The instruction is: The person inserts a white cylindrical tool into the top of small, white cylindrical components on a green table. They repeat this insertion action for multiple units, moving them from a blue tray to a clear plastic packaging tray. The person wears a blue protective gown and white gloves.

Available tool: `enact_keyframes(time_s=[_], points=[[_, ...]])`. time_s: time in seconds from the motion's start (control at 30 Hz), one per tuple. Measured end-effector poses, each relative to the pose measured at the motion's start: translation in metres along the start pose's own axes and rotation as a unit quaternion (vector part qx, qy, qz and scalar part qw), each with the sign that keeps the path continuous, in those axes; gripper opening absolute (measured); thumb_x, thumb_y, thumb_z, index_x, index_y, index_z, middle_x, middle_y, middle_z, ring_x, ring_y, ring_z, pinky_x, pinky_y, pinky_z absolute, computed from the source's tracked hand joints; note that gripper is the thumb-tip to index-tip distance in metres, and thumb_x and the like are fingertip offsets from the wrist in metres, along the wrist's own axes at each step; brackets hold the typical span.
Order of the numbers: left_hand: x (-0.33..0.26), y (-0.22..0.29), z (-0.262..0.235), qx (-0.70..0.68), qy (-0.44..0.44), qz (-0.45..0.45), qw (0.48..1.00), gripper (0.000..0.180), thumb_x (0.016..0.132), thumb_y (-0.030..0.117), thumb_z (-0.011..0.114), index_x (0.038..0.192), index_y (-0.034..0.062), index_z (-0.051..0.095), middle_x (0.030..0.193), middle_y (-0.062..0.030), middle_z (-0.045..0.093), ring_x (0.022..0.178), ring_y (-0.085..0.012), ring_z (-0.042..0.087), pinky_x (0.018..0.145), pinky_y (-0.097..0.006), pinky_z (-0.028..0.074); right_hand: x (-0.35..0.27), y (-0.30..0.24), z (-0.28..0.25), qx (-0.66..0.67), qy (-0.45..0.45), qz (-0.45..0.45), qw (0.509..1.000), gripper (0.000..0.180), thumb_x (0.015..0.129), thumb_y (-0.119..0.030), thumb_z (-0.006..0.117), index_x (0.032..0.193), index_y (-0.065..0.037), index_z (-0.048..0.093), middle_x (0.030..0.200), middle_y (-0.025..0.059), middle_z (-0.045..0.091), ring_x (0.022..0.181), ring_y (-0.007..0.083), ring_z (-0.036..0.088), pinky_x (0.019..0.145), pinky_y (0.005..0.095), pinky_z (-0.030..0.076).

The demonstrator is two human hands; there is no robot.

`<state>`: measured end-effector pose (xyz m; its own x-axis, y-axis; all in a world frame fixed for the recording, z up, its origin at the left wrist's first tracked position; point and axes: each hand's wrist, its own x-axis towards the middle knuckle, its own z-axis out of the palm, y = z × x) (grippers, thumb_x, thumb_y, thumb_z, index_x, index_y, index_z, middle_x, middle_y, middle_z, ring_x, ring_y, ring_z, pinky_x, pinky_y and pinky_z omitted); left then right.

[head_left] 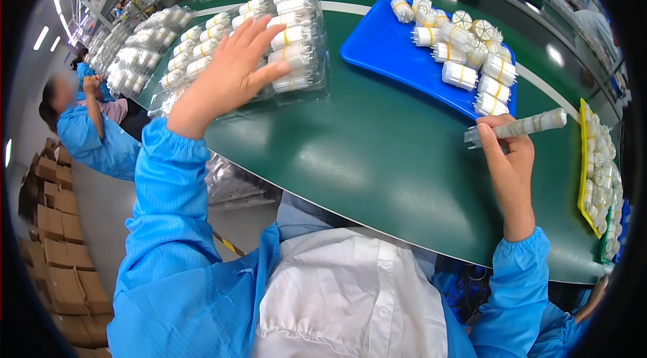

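My left hand (226, 78) is open, its fingers spread over the near side of a clear plastic tray (322, 82) that holds rows of white cylinders with yellow bands. The thumb lies in front of a white cylinder (292, 56); whether it touches cannot be told. In my right hand (510, 163), thumb and fingers close on a pale, taped-looking rod (539, 122) with a pronged left end. That hand is just off the near corner of a blue tray (384, 65), where a heap of similar white cylinders (465, 41) fills the right side.
The green tabletop (350, 163) curves around me. On the right stands a yellow tray (583, 176) of white parts. More filled clear trays (138, 48) line the far left. Beyond them sits a co-worker in blue (101, 136), and cardboard boxes (64, 257) are stacked on the floor.
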<state>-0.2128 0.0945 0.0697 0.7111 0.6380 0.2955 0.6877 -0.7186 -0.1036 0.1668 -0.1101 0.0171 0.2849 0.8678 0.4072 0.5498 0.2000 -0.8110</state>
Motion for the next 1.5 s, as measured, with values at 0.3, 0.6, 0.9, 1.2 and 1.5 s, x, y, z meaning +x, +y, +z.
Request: enact_keyframes(time_s=[0.3, 0.6, 0.9, 1.2, 1.5], points=[[0.022, 0.033, 0.018, 0.027, 0.186, 0.03, 0.982, 0.056, 0.098, 0.045, 0.058, 0.141, 0.0098, 0.052, 0.148, -0.0212, 0.046, 0.14, -0.0436, 0.038, 0.114, -0.056, 0.031, -0.003, -0.002, 0.004, -0.017, 0.008, -0.041, 0.999, 0.015, 0.092, -0.013, 0.071, 0.094, 0.002, 0.069, 0.081, 0.0056, 0.068, 0.073, 0.0118, 0.063, 0.066, 0.0274, 0.049], [0.142, 0.189, 0.078, -0.243, 0.142, 0.191, 0.94, 0.036, 0.092, 0.015, 0.065, 0.125, 0.0036, 0.057, 0.115, -0.0173, 0.064, 0.108, -0.0371, 0.062, 0.091, -0.044, 0.051, 0.001, 0.014, 0.006, -0.044, -0.023, 0.027, 0.998, 0.021, 0.09, -0.019, 0.073, 0.094, 0.001, 0.069, 0.074, 0.0086, 0.068, 0.064, 0.0165, 0.065, 0.061, 0.0321, 0.051], [0.159, 0.201, 0.091, -0.249, 0.125, 0.14, 0.95, 0.058, 0.085, 0.02, 0.072, 0.136, 0.0073, 0.05, 0.111, -0.0194, 0.061, 0.103, -0.0393, 0.061, 0.086, -0.046, 0.052, 0.003, 0.01, -0.004, -0.013, 0.009, 0.008, 1.0, 0.023, 0.091, -0.02, 0.073, 0.095, 0.002, 0.069, 0.079, 0.0087, 0.068, 0.067, 0.015, 0.065, 0.063, 0.0306, 0.052], [0.078, 0.208, 0.066, -0.504, 0.058, 0.135, 0.851, 0.048, 0.078, 0.005, 0.075, 0.122, 0.0059, 0.056, 0.121, -0.0085, 0.052, 0.101, -0.0179, 0.057, 0.082, -0.029, 0.053, 0.008, -0.001, -0.019, 0.098, 0.073, 0.028, 0.992, 0.023, 0.094, -0.02, 0.071, 0.099, 0.003, 0.071, 0.084, 0.0069, 0.073, 0.076, 0.0104, 0.065, 0.069, 0.0264, 0.051], [0.068, 0.221, 0.073, -0.438, 0.047, 0.131, 0.888, 0.056, 0.077, 0.009, 0.08, 0.127, 0.0025, 0.057, 0.111, -0.0121, 0.063, 0.096, -0.0253, 0.064, 0.085, -0.034, 0.054, 0.003, 0.001, -0.015, 0.042, 0.028, 0.038, 0.998, 0.024, 0.093, -0.02, 0.072, 0.101, 0.003, 0.07, 0.086, 0.0079, 0.072, 0.078, 0.0119, 0.066, 0.07, 0.0267, 0.053]])
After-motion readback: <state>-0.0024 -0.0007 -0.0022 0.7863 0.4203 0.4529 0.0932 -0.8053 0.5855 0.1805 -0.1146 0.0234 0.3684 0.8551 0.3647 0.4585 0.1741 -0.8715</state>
